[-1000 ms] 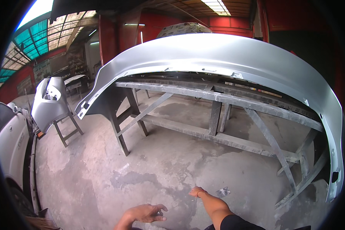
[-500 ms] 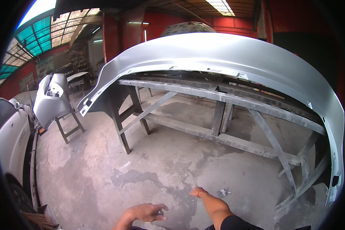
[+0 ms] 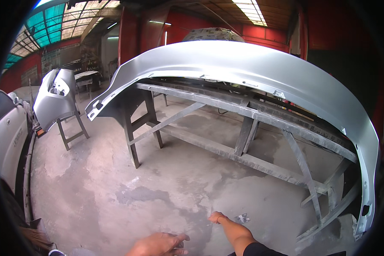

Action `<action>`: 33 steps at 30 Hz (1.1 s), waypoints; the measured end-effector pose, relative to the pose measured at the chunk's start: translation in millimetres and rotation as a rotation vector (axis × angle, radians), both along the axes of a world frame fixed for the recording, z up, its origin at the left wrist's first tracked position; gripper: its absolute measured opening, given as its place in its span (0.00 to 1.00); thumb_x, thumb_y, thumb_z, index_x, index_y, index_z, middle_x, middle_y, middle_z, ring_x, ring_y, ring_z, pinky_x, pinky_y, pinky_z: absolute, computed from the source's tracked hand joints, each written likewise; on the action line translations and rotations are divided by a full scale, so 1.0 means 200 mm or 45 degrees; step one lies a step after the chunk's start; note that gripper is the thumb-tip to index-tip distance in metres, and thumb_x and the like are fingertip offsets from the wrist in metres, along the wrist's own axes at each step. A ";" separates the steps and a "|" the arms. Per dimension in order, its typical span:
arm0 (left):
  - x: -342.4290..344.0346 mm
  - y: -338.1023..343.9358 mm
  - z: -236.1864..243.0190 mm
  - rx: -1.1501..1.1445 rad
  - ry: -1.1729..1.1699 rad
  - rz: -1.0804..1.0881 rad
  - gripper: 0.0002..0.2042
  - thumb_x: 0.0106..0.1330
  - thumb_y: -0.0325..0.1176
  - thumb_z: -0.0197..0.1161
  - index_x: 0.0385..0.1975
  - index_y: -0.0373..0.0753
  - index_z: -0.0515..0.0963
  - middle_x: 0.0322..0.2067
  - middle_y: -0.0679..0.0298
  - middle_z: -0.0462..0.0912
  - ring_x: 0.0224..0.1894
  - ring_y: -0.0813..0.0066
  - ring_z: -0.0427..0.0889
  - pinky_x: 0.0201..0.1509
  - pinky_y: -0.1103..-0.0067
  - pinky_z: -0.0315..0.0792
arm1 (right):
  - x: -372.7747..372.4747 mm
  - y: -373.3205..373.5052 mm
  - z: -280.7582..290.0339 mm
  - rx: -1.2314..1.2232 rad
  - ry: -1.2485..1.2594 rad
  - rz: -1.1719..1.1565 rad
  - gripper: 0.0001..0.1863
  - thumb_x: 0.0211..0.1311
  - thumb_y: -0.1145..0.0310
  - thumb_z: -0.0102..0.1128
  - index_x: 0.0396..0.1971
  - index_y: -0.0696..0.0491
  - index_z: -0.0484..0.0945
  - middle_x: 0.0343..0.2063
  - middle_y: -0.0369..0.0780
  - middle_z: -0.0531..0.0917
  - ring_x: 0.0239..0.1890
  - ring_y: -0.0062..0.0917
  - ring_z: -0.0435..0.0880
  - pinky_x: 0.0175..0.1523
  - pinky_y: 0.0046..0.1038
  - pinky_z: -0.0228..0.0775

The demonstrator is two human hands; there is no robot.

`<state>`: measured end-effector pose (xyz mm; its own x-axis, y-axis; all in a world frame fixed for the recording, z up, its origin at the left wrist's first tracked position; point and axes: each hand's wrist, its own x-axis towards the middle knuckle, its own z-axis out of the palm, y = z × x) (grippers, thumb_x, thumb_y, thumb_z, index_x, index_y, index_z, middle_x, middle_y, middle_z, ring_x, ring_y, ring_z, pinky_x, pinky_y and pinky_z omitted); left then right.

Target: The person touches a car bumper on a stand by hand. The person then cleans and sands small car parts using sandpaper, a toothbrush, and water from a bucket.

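Observation:
My left hand point(image 3: 158, 245) is low in the picture, left of the middle. Its fingers are bent but apart, and I see nothing between them. To its right and a little farther out, my right hand point(image 3: 216, 217) hangs over the floor with curled fingers. Whatever it may hold is hidden. Neither hand touches the large silver bumper cover point(image 3: 226, 57), which arches across the scene ahead. That cover lies over a grey-black work stand point(image 3: 243, 128) with slanted braces, its right end curving down toward me.
A second silver bumper part point(image 3: 57, 100) stands upright on a dark trestle point(image 3: 70, 132) at the left. A white car point(image 3: 8, 132) is at the left edge. On the concrete floor point(image 3: 158, 192) lies a small scrap point(image 3: 242, 219). A covered vehicle point(image 3: 213, 34) is behind the bumper cover.
The view has shifted slightly, so the stand and bumper covers sit differently in the picture. My left hand is lower, its fingers more bent. My right arm keeps about the same pose.

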<state>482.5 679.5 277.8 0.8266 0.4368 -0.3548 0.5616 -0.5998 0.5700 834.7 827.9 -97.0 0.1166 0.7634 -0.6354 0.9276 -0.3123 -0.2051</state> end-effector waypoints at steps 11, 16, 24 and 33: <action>-0.11 0.06 0.01 -0.080 -0.121 -0.036 0.29 0.70 0.57 0.49 0.59 0.40 0.64 0.39 0.49 0.82 0.46 0.49 0.80 0.50 0.63 0.72 | 0.06 -0.10 0.01 -0.112 -0.143 0.080 0.23 0.56 0.52 0.48 0.29 0.56 0.84 0.30 0.45 0.85 0.33 0.34 0.85 0.46 0.37 0.76; -0.15 0.06 0.03 -0.141 -0.147 -0.018 0.29 0.69 0.57 0.49 0.59 0.39 0.64 0.38 0.48 0.82 0.45 0.48 0.79 0.50 0.63 0.72 | -0.03 -0.11 0.11 -0.168 -0.163 0.234 0.24 0.55 0.53 0.46 0.29 0.57 0.84 0.32 0.49 0.85 0.36 0.37 0.86 0.47 0.35 0.75; -0.13 0.07 0.05 -0.161 -0.135 -0.064 0.28 0.70 0.57 0.48 0.58 0.39 0.65 0.33 0.50 0.83 0.44 0.50 0.80 0.48 0.63 0.72 | -0.05 -0.09 0.07 -0.004 -0.082 0.130 0.22 0.54 0.54 0.48 0.26 0.57 0.84 0.30 0.47 0.85 0.33 0.36 0.86 0.43 0.35 0.76; -0.11 0.06 0.03 -0.099 -0.160 -0.049 0.25 0.69 0.53 0.53 0.54 0.37 0.66 0.36 0.49 0.83 0.41 0.54 0.83 0.47 0.66 0.74 | -0.03 -0.10 0.11 0.005 -0.022 0.051 0.23 0.54 0.52 0.49 0.26 0.57 0.84 0.28 0.45 0.85 0.31 0.35 0.85 0.41 0.34 0.76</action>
